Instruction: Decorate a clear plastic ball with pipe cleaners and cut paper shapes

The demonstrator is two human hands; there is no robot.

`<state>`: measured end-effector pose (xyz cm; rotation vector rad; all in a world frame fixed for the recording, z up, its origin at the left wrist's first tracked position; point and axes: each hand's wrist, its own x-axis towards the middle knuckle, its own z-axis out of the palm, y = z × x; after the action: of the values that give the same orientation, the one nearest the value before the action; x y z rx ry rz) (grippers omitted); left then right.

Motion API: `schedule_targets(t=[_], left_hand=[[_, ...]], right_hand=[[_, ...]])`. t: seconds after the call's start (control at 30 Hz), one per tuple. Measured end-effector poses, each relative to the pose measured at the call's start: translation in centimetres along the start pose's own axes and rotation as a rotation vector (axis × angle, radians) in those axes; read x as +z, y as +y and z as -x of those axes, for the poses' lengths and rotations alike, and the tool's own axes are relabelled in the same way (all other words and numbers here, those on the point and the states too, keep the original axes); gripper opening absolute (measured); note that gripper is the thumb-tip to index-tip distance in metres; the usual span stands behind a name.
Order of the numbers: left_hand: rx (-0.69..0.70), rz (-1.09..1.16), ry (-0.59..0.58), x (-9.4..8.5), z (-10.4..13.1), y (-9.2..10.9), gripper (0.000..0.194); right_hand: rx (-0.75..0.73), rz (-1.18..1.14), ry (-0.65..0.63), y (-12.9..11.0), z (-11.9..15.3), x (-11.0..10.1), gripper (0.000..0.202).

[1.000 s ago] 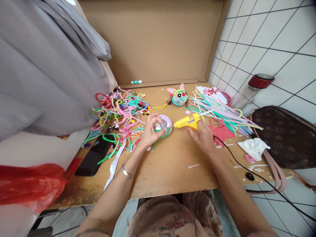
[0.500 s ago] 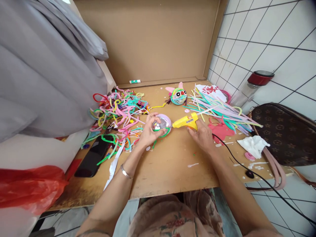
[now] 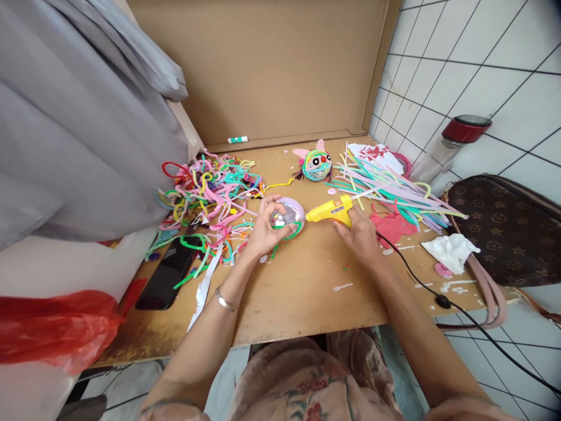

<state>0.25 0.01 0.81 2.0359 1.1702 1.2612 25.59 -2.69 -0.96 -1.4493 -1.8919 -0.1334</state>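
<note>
A clear round piece with a lilac rim and a green strip along its lower side is gripped by my left hand, thumb in front and fingers on its left edge. My right hand is wrapped round the handle of a yellow glue gun. The gun's nozzle points left, at or very near the right edge of the round piece; contact cannot be made out. Behind them sits a round decorated figure with pink ears, black-and-white eyes and a red nose.
Tangled pipe cleaners and a black phone lie left. Straight pipe cleaners, red scraps, a white tissue, a brown bag and a red-lidded bottle are right. The gun's black cable trails right.
The view has shifted slightly. Both hands keep their holds, and the glue gun stays at nearly the same place beside the round piece. The cable has shifted a little.
</note>
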Motion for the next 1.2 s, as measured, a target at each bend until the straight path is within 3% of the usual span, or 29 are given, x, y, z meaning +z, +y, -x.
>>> schedule_targets(t=[0.77,0.9,1.0,1.1,1.2], left_hand=[[-0.022,-0.006,-0.005,0.1,0.0,0.1,0.031],[-0.026,0.000,-0.008,0.1,0.0,0.2,0.031],[-0.030,0.019,-0.012,0.1,0.0,0.3,0.031],[-0.023,0.027,-0.013,0.1,0.0,0.2,0.030],[-0.021,0.011,-0.001,0.2,0.0,0.1,0.030]], right_hand=[[0.072,-0.072,0.010,0.3,0.3,0.3,0.022],[0.210,-0.059,0.048,1.3,0.2,-0.1,0.025],[0.344,0.049,0.087,3.3,0.5,-0.3,0.024],[0.386,0.143,0.088,5.1,0.9,-0.5,0.029],[0.432,0.229,0.059,4.8,1.2,-0.9,0.038]])
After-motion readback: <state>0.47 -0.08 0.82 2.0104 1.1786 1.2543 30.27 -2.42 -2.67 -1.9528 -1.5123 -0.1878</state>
